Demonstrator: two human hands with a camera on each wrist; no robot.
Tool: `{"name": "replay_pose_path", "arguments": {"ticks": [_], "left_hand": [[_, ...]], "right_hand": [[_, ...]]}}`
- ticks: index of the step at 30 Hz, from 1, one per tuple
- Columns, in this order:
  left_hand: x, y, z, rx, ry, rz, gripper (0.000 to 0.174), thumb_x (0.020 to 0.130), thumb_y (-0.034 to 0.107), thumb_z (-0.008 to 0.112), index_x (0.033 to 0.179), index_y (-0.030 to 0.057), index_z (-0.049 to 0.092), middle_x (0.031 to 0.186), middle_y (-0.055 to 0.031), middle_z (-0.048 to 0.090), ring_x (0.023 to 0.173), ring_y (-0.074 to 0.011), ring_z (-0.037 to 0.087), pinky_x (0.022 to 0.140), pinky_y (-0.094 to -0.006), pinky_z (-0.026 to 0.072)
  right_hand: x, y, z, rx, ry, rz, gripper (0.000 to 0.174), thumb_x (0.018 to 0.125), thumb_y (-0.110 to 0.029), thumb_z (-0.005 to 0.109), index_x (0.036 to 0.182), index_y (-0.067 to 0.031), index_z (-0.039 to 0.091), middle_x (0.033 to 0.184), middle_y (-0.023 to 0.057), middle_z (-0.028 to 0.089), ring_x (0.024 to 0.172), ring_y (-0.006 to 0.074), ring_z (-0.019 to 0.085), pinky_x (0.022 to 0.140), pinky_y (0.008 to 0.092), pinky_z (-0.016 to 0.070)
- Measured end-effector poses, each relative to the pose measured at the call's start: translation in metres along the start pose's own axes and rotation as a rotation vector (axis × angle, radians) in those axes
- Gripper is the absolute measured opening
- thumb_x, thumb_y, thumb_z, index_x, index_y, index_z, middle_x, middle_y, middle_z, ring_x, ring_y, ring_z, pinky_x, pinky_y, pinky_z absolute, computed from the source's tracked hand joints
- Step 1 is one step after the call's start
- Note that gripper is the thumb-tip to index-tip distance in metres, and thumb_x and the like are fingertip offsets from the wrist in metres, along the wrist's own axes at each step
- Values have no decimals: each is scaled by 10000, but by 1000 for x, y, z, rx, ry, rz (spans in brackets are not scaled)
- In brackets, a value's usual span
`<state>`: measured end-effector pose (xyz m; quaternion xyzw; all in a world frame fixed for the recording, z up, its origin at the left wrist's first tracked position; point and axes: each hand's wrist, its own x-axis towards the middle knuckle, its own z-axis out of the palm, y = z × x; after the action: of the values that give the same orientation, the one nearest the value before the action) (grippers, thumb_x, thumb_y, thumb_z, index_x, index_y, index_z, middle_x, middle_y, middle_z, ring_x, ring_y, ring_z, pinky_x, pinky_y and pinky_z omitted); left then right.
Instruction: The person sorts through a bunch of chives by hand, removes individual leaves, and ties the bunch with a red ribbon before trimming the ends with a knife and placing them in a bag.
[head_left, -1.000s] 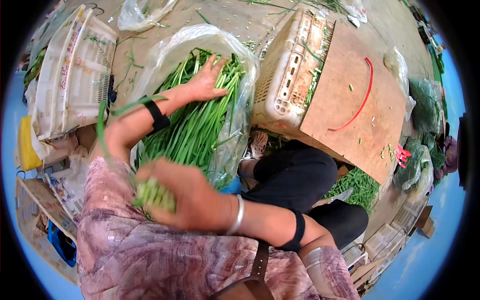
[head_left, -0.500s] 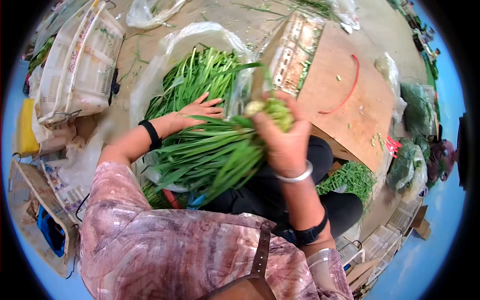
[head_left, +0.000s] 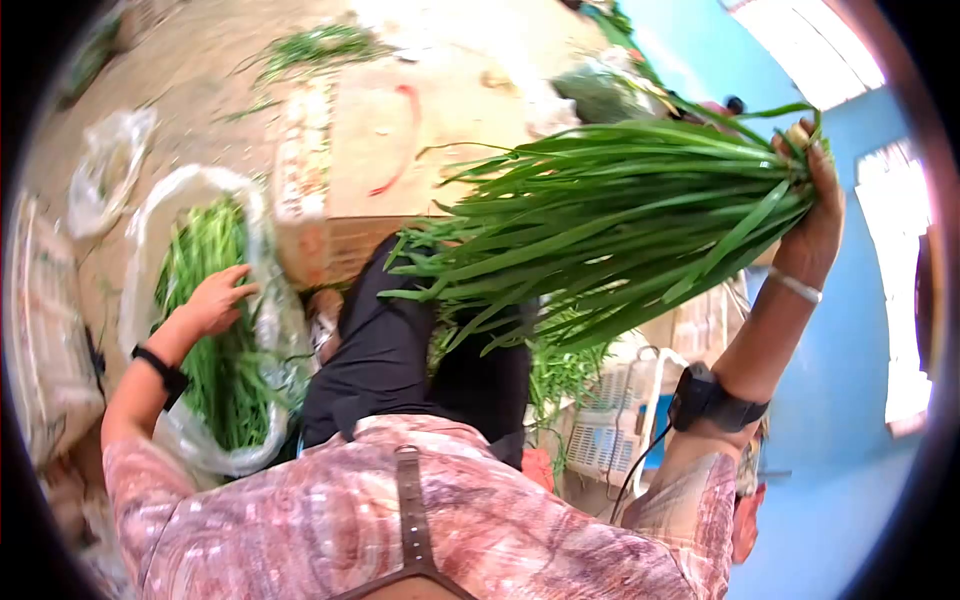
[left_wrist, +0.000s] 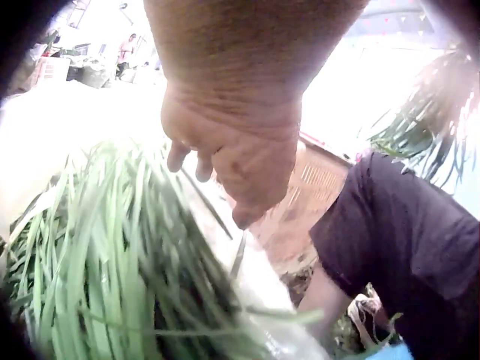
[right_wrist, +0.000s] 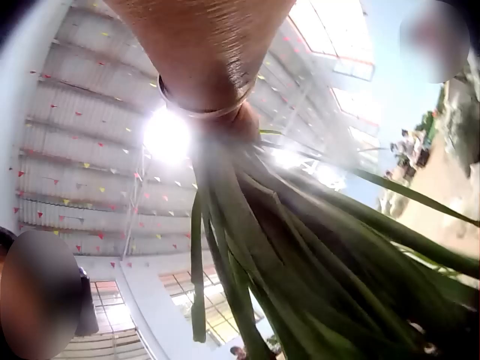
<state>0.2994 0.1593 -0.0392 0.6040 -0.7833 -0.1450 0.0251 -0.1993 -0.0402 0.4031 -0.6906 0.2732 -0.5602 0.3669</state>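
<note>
My right hand is raised high at the upper right and grips a thick bunch of long green chives by its root end; the leaves fan out to the left over my black-trousered lap. In the right wrist view the bunch of chives hangs down from the wrist with a roof behind it. My left hand lies with relaxed fingers on the loose chives inside a clear plastic bag at the left. The left wrist view has that hand just above the green stalks.
A brown board with a red band lies over a pale crate ahead of my knees. Another plastic bag lies on the ground at far left. A white basket with cut greens stands at the right.
My right hand has swung the chive bunch from my lap up and far to the right, high in the air. The view has turned rightward. My left hand stays on the chives in the bag.
</note>
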Motion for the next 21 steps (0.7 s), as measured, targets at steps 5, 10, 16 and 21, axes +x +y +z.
{"name": "replay_pose_path", "arguments": {"ticks": [5, 10, 16, 21], "left_hand": [[39, -8, -35, -205, 335, -147, 459, 669, 91, 663, 1113, 44, 554, 1187, -192, 500, 1108, -315, 492, 918, -393, 410], [117, 112, -164, -684, 531, 72, 400, 804, 131, 606, 1170, 2, 506, 1044, -110, 564, 981, -193, 556, 803, -301, 466], [216, 267, -223, -856, 550, 410, 577, 786, 215, 666, 1265, -10, 436, 1245, -129, 497, 1142, -220, 482, 939, -355, 396], [309, 386, -225, -427, 679, 514, 1158, 596, 644, 683, 1331, -118, 212, 1354, -292, 299, 1297, -346, 272, 1064, -404, 236]], "right_hand": [[55, 7, -98, -396, -138, -233, 411, 774, -157, 655, 1072, 101, 540, 872, 165, 624, 756, 207, 627, 695, 294, 521], [26, 69, -90, -536, 215, -122, 390, 710, -130, 652, 1020, 89, 563, 814, 125, 629, 635, 172, 593, 554, 260, 490], [23, 97, -134, -906, 244, -159, 366, 694, -108, 659, 993, 89, 581, 760, 137, 640, 637, 151, 617, 560, 248, 505], [25, 98, -111, -831, 214, -155, 375, 690, -135, 668, 962, 110, 588, 728, 129, 640, 618, 160, 615, 544, 269, 496]]}}
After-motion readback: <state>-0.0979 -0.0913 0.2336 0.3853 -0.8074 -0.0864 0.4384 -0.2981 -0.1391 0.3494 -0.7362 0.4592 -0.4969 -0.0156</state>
